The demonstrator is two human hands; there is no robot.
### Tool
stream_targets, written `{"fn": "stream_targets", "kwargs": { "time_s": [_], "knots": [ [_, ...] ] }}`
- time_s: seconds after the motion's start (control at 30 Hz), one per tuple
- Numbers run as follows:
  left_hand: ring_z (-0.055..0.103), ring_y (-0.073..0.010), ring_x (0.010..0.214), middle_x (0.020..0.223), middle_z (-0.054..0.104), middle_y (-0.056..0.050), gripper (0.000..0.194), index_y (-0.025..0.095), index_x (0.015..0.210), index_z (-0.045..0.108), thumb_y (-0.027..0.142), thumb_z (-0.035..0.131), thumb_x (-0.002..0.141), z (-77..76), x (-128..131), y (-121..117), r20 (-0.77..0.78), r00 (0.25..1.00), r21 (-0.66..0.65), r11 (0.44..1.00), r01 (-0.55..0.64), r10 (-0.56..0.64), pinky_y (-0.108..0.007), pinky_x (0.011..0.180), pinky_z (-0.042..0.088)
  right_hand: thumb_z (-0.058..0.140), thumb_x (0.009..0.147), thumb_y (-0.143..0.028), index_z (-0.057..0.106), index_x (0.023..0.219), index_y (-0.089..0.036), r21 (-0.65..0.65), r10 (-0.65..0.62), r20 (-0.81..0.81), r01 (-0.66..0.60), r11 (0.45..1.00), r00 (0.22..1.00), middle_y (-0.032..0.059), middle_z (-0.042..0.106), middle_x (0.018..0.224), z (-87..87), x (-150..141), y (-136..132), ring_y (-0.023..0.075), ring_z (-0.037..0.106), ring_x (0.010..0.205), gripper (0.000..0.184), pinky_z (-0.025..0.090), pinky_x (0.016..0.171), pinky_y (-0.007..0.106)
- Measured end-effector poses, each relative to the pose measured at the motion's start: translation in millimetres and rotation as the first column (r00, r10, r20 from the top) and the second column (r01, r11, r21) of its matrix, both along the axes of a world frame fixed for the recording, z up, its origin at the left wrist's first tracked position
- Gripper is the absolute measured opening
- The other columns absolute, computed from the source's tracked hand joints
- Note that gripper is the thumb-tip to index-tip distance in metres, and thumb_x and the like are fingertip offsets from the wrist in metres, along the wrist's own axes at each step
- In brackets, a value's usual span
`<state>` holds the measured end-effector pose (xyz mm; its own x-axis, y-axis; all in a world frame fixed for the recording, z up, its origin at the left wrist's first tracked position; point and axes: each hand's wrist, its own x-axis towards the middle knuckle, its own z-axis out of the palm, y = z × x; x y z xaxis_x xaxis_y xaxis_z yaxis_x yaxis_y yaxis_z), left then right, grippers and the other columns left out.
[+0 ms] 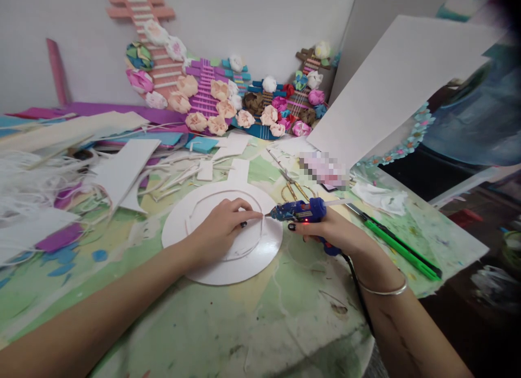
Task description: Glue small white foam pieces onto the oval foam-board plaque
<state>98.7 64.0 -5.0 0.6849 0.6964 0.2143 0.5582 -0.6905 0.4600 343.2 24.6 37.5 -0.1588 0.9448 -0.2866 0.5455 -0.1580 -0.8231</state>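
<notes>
A white round board [260, 269] with a short neck tab [239, 171] lies flat before me. A thin white strip [215, 193] forms a ring on its face. My left hand [222, 226] rests over the board, its index finger stretched out to the ring's right side and the thumb apart from it. In my right hand [329, 231] is a blue glue gun [299, 210] with a red light lit. Its nozzle meets the strip beside my left index fingertip. A white glue stick [338, 202] protrudes from the gun's back. My right palm hides part of the handle.
Gold-handled scissors [299, 188] and a green utility knife [401, 247] lie to the right. White scraps and strips [36, 177] pile up at left. Guitar-shaped crafts with paper flowers [220, 101] lean along the wall. A large white sheet [399, 84] stands at right.
</notes>
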Motion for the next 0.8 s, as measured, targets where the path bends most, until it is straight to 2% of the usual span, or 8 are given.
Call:
{"fn": "stream_targets", "kwargs": {
  "time_s": [0.23, 0.53, 0.8],
  "knots": [
    [0.047, -0.0219, 0.099, 0.112, 0.054, -0.006, 0.043, 0.028, 0.115, 0.060, 0.010, 0.036, 0.085, -2.4, 1.6, 3.1, 0.001, 1.000, -0.007, 1.000, -0.007, 0.007, -0.041, 0.091, 0.037, 0.064, 0.070, -0.035, 0.062, 0.073, -0.015, 0.010, 0.012, 0.003, -0.012, 1.000, 1.000, 0.0002, 0.057, 0.056, -1.7, 0.2, 0.3, 0.0115, 0.047, 0.051, 0.021, 0.035, 0.045, 0.023],
    [0.047, -0.0225, 0.101, 0.113, 0.054, -0.005, 0.044, 0.027, 0.116, 0.060, 0.007, 0.038, 0.083, -0.5, 1.3, 1.8, 0.000, 1.000, -0.008, 1.000, 0.005, -0.005, -0.041, 0.092, 0.037, 0.065, 0.070, -0.034, 0.058, 0.066, -0.016, 0.000, 0.010, 0.012, -0.010, 1.000, 1.000, -0.0009, 0.054, 0.054, -0.8, -0.6, -0.1, 0.0112, 0.047, 0.051, 0.020, 0.035, 0.047, 0.023],
    [0.046, -0.0228, 0.108, 0.118, 0.054, -0.005, 0.044, 0.024, 0.117, 0.059, 0.008, 0.039, 0.081, 4.2, -0.6, 1.2, 0.019, 1.000, -0.089, 0.996, -0.002, 0.004, -0.040, 0.097, 0.034, 0.064, 0.070, -0.034, 0.062, 0.076, -0.016, 0.003, 0.016, 0.008, -0.016, 1.000, 1.000, -0.0013, 0.056, 0.054, -0.9, 1.5, 0.5, 0.0106, 0.046, 0.049, 0.020, 0.033, 0.044, 0.022]
  ]
}}
